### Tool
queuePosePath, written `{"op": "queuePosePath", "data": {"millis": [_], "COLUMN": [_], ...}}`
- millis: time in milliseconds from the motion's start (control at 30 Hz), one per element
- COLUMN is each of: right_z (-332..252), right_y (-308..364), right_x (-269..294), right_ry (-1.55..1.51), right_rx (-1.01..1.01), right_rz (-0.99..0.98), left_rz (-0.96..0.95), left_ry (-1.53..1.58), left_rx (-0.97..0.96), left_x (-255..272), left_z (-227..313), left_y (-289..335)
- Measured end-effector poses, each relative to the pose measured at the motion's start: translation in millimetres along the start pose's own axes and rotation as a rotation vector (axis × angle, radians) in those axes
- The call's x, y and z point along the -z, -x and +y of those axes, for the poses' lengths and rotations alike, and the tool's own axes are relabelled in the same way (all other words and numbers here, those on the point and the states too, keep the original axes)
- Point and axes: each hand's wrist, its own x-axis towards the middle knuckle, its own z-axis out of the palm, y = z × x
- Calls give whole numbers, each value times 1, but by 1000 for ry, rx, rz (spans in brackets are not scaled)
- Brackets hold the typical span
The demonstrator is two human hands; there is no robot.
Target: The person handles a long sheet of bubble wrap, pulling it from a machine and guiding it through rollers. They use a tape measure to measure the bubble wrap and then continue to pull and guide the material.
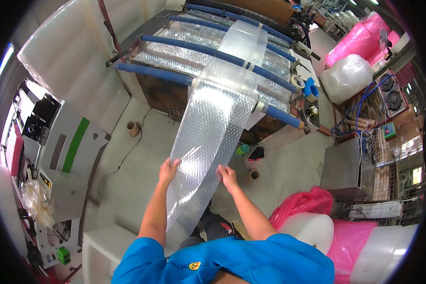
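A long strip of clear bubble wrap (208, 123) runs from the roller machine down toward my body. My left hand (169, 170) grips its left edge, thumb on top. At the right edge, my right hand (227, 176) pinches the film between thumb and fingers. Between both hands the sheet sags and folds slightly, catching bright light. Farther up, it passes over blue rollers (161, 72) of the machine. Its lower end hangs down in front of my legs, partly hidden by my shirt.
Rolls wrapped in pink film (355, 246) lie at the lower right. Tape rolls (297, 81) and a blue tape dispenser (310, 90) sit on the machine's right side. Cardboard cores (133, 128) stand on the floor. A grey machine with a green stripe (75, 146) is at left.
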Motion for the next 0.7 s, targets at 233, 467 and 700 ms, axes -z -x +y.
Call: {"op": "queuePosePath", "data": {"millis": [233,467,700], "right_z": [-61,-69,32], "right_y": [-45,2,98], "right_x": [18,-19,-32], "right_ry": [-130,-131,-108], "right_rx": [124,271,-175], "right_rz": [64,220,-169], "left_rz": [-15,-171,-94], "left_ry": [118,141,124], "left_rx": [-24,104,-10], "left_x": [8,5,9], "left_z": [62,17,-38], "left_y": [-50,-29,49]}}
